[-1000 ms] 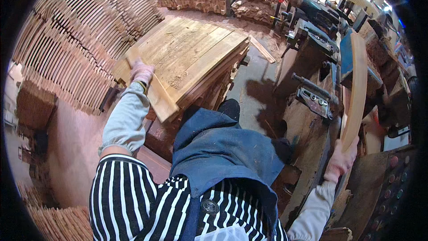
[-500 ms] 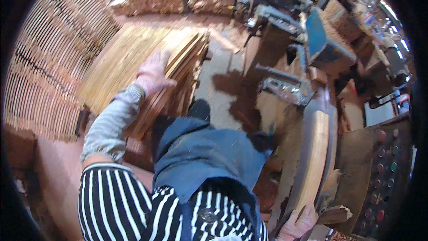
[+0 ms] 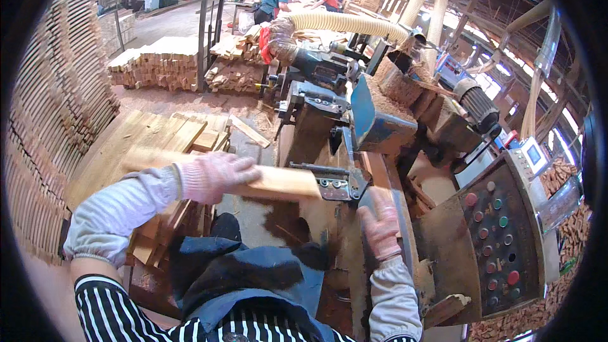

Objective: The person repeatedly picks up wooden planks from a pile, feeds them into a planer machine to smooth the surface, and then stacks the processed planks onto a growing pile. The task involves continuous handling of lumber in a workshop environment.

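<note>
A pale wooden board (image 3: 288, 180), blurred by motion, lies crosswise in front of me. My left hand (image 3: 218, 177), in a pinkish work glove, grips it over the top near its middle. The board's right end is close to the metal guide bracket (image 3: 335, 185) of the woodworking machine (image 3: 380, 114). My right hand (image 3: 381, 225), also gloved, lies with its fingers stretched forward along the machine's feed bed (image 3: 411, 247). A reddish-brown strip runs beside those fingers; whether they touch it I cannot tell.
Stacked boards (image 3: 120, 145) stand left of me, beside a tall pile of slats (image 3: 57, 107). A control panel with coloured buttons (image 3: 497, 247) is at the right. A ribbed hose (image 3: 348, 22) arches over the machine. Two people (image 3: 275, 0) work far off.
My left hand has lifted a board off the stack and swung it right. My right hand has moved forward along the feed bed, away from the board's rear end. The view has tilted up.
</note>
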The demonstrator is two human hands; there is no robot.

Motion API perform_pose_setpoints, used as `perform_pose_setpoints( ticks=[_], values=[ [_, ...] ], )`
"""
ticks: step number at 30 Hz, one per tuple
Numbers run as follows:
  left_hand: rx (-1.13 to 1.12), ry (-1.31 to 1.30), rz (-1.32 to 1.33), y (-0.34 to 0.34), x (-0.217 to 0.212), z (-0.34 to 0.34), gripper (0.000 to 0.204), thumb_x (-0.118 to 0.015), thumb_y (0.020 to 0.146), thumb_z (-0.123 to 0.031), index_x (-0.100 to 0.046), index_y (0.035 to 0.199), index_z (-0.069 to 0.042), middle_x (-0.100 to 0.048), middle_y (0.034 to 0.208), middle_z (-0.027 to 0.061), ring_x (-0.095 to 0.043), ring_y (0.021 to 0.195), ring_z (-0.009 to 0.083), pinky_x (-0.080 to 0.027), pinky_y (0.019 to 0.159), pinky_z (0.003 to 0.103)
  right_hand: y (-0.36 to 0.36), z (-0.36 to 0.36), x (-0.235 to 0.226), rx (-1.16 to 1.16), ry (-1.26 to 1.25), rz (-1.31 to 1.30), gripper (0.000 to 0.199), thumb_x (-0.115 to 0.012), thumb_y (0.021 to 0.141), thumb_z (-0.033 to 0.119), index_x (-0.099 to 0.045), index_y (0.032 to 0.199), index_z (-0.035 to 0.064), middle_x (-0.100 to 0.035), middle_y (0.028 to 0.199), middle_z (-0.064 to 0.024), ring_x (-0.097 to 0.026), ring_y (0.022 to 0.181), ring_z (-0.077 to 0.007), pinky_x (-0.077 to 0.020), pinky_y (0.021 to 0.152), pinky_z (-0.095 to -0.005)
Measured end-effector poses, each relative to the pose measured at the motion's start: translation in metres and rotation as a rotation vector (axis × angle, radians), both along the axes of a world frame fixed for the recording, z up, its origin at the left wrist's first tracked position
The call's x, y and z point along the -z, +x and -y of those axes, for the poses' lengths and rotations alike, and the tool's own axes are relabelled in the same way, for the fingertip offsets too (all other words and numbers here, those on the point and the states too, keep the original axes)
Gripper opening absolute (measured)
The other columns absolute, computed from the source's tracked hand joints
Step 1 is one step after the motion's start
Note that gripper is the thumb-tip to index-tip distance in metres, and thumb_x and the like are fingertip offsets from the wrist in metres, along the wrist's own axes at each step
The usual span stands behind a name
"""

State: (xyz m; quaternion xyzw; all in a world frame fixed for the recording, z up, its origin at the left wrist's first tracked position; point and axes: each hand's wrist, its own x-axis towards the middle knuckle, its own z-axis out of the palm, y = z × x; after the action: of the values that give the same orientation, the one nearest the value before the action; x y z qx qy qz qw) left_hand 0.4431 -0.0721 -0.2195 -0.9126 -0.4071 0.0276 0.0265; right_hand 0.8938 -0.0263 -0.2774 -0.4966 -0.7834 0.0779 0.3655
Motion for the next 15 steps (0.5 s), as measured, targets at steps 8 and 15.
perform_pose_setpoints(
  ticks=[8,15],
  values=[
    [0.840,0.455,0.110,0.186,-0.017,-0.046,0.040,-0.061,0.088,-0.017,-0.053,0.127,-0.016,-0.055,0.129,0.0118,-0.059,0.114,0.0306,-0.050,0.092,0.049,0.014,0.124,-0.036,0.042,-0.072,0.352,0.094,-0.090,0.062,0.027,-0.050,0.143,-0.0006,-0.064,0.118,-0.0269,-0.063,0.110,-0.0454,-0.0524,0.097,-0.0483],
    [0.454,0.493,0.481,0.222,-0.006,-0.070,0.071,-0.078,0.071,-0.025,-0.057,0.138,-0.012,-0.061,0.131,0.0108,-0.058,0.124,0.0320,-0.046,0.108,0.050,0.089,0.311,0.031,0.820,-0.363,0.344,0.096,-0.087,0.066,0.019,-0.047,0.151,-0.0009,-0.064,0.122,-0.0254,-0.061,0.112,-0.0439,-0.0486,0.102,-0.0489]
  ],
)
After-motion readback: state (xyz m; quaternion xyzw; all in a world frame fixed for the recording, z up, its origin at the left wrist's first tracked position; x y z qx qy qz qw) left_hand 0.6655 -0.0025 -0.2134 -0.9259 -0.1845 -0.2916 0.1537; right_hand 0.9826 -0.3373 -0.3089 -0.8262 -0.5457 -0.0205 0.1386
